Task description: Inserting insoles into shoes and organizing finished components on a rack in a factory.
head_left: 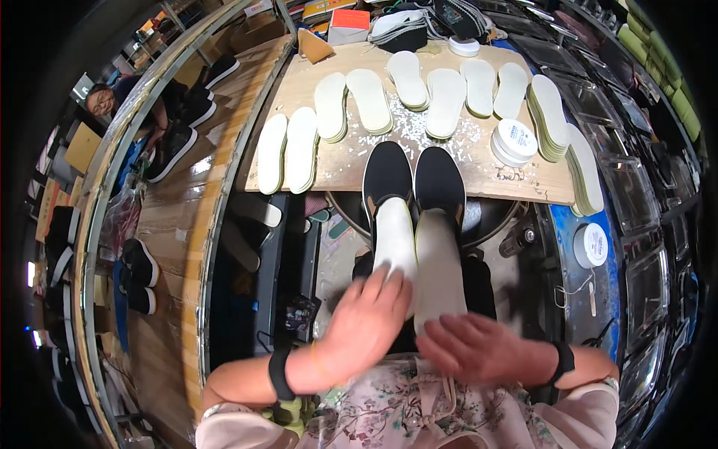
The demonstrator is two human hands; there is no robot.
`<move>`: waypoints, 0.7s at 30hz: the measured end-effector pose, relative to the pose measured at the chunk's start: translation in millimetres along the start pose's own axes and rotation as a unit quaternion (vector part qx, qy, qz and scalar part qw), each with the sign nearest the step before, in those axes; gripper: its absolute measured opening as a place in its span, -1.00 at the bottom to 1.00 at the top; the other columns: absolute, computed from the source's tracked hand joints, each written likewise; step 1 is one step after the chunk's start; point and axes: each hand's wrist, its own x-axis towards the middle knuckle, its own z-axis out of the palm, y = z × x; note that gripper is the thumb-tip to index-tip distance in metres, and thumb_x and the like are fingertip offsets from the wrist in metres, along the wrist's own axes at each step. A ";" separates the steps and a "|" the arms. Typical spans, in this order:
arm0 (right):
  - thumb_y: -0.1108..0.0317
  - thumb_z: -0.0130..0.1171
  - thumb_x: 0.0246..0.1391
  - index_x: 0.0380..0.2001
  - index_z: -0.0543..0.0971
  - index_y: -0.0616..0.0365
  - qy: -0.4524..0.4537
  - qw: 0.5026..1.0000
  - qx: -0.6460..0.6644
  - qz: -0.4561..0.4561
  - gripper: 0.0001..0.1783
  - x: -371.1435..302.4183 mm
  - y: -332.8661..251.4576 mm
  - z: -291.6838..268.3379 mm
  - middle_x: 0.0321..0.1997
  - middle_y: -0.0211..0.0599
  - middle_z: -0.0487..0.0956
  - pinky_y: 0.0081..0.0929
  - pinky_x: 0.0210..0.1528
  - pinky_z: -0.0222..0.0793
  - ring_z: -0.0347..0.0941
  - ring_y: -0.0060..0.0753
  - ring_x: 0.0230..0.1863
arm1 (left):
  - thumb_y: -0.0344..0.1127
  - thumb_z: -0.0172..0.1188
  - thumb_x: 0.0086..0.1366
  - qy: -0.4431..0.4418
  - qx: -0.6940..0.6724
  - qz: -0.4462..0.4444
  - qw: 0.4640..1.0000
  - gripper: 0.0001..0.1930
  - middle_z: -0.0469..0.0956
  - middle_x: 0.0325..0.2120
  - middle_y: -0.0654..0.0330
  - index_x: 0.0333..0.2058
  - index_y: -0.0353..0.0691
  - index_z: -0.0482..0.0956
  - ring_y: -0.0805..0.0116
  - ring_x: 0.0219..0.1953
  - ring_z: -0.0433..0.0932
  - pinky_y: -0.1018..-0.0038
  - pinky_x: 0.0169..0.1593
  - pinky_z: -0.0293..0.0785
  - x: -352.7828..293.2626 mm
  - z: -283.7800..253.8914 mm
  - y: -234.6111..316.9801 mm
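Two black slip-on shoes, the left shoe [388,170] and the right shoe [439,182], lie side by side over my lap with their toes at the board's near edge. A white insole [394,232] runs into the left shoe's opening. My left hand [366,314] lies over its near end, fingers stretched out along it. A longer, greyish insole [440,262] reaches back from the right shoe toward me, slightly blurred. At its near end is my right hand [479,348], its fingers smeared by motion, so their grip is unclear.
Several stacks of cream insoles [369,101] line the wooden board [299,82] among scattered white bits. White round tubs [514,142] stand on the right. A shelf [179,217] with black shoes [173,150] flanks the left, where a person [112,97] sits beyond. Clear plastic boxes [632,191] fill the right side.
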 end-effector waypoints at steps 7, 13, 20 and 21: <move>0.31 0.10 -0.24 -0.36 0.49 0.11 0.114 0.993 -0.003 -0.026 -0.73 12.4 50.6 24.6 -0.37 -0.36 0.46 -0.56 -0.45 0.32 0.39 -0.43 -0.43 | -0.42 -0.04 0.01 0.036 0.012 0.044 0.998 -0.71 0.44 -0.25 0.10 -0.22 -0.25 0.45 0.19 -0.14 0.40 0.36 -0.08 0.30 37.7 80.1 -89.2; 0.33 0.13 -0.33 -0.41 0.46 0.11 -0.036 0.999 -0.029 -0.015 -0.72 14.1 -6.5 9.5 -0.46 -0.41 0.40 -0.69 -0.53 0.22 0.36 -0.57 -0.45 | -0.42 0.07 -0.09 -0.013 0.096 0.021 0.995 -0.84 0.43 -0.50 0.15 -0.44 -0.26 0.47 0.24 -0.44 0.47 0.43 -0.38 0.36 71.6 69.2 -64.9; 0.38 0.14 -0.33 -0.50 0.41 0.07 0.034 0.998 0.019 0.047 -0.80 10.8 30.9 19.3 -0.50 -0.44 0.35 -0.60 -0.52 0.25 0.38 -0.54 -0.47 | -0.35 0.16 -0.12 -0.139 0.112 0.049 0.983 -0.85 0.55 -0.51 0.08 -0.50 -0.25 0.55 0.23 -0.48 0.57 0.41 -0.51 0.46 87.8 87.7 -83.3; 0.43 0.15 -0.35 -0.48 0.42 0.06 0.063 0.994 0.030 0.086 -0.77 11.6 31.0 9.3 -0.47 -0.43 0.38 -0.57 -0.53 0.25 0.40 -0.51 -0.48 | -0.34 0.16 -0.11 -0.144 0.108 0.082 0.980 -0.84 0.56 -0.51 0.08 -0.50 -0.24 0.56 0.23 -0.47 0.57 0.40 -0.50 0.46 90.3 86.9 -88.0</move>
